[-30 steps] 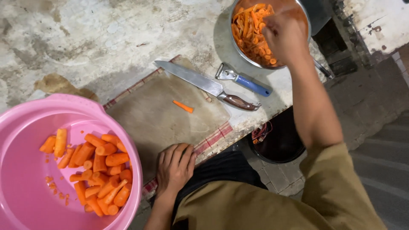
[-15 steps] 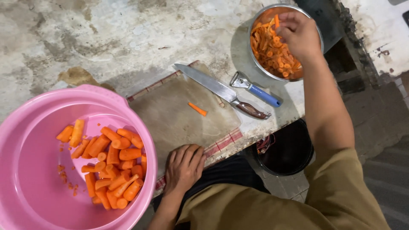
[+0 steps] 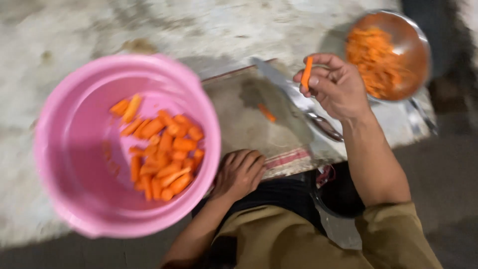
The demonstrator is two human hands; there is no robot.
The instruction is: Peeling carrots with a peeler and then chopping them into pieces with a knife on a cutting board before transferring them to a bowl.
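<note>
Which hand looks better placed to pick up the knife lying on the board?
Probably the right hand: it hovers just above the long steel knife, though it holds an orange carrot stick. The left hand rests on the near edge of the worn cutting board.

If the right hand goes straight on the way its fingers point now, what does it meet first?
The right hand, holding a carrot stick, points left. Probably it would pass above the knife and cutting board and first meet the pink basin; height is unclear.
</note>
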